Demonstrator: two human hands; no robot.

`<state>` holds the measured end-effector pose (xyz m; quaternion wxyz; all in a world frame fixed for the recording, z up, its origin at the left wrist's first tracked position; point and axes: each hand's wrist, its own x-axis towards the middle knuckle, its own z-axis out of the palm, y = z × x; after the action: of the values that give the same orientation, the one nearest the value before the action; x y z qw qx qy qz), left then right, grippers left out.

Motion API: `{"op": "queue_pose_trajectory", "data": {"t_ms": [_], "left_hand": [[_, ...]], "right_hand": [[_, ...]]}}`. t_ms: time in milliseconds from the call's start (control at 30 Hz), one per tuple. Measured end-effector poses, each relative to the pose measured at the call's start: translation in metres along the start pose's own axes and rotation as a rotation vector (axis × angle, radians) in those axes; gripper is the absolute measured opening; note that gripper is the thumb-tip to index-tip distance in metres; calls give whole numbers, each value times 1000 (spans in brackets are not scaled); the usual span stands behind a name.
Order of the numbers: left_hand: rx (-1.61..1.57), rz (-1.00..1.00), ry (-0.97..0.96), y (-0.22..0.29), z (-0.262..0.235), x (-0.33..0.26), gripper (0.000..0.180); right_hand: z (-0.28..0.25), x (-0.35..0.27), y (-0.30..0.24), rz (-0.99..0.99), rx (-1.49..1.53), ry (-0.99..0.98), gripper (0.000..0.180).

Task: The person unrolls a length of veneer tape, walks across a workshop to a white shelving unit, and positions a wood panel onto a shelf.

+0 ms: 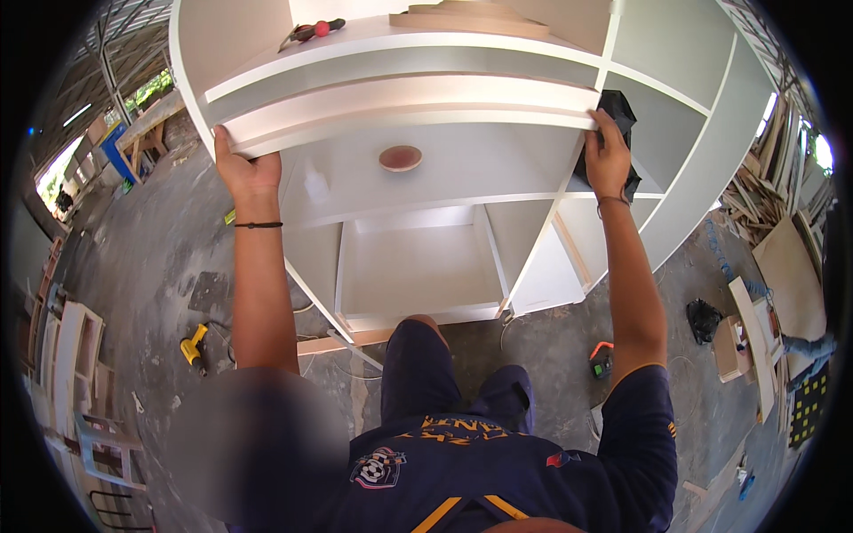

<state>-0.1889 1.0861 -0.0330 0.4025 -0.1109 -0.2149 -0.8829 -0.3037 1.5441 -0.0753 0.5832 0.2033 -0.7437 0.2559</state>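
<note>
A long white panel with a second strip rising behind it spans an upper bay of a white cabinet. I cannot tell whether it is the front of a shallow drawer. My left hand is closed on its left end, thumb up along the side and fingers partly hidden beneath. At its right end my right hand grips the corner, beside the upright divider. Below the panel, a round reddish-brown disc with a pale rim lies on the cabinet's shelf.
Pliers with red-and-black handles and wooden boards lie on the upper shelf. A black plastic bag sits in the right compartment. On the floor are a yellow power tool, a tape measure and cables. Scrap timber is piled right.
</note>
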Motion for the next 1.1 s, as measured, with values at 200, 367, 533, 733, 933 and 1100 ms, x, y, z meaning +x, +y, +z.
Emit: {"op": "queue_pose_trajectory", "data": {"t_ms": [200, 367, 533, 733, 933, 1100], "left_hand": [[-70, 55, -84, 11, 2, -33, 45], [-107, -5, -51, 8, -10, -53, 46], [-116, -67, -72, 3, -21, -82, 44], [-105, -142, -36, -3, -30, -122, 39], [-94, -204, 26, -4, -65, -159, 42], [-6, -241, 197, -7, -108, -202, 60]], "right_hand": [[-33, -34, -15, 315, 301, -18, 27], [-65, -59, -37, 557, 692, 80, 26], [-102, -60, -61, 672, 704, 172, 26], [-138, -73, -64, 731, 738, 227, 28], [-165, -106, -63, 775, 920, 155, 29], [-170, -145, -59, 914, 1147, 176, 43]]}}
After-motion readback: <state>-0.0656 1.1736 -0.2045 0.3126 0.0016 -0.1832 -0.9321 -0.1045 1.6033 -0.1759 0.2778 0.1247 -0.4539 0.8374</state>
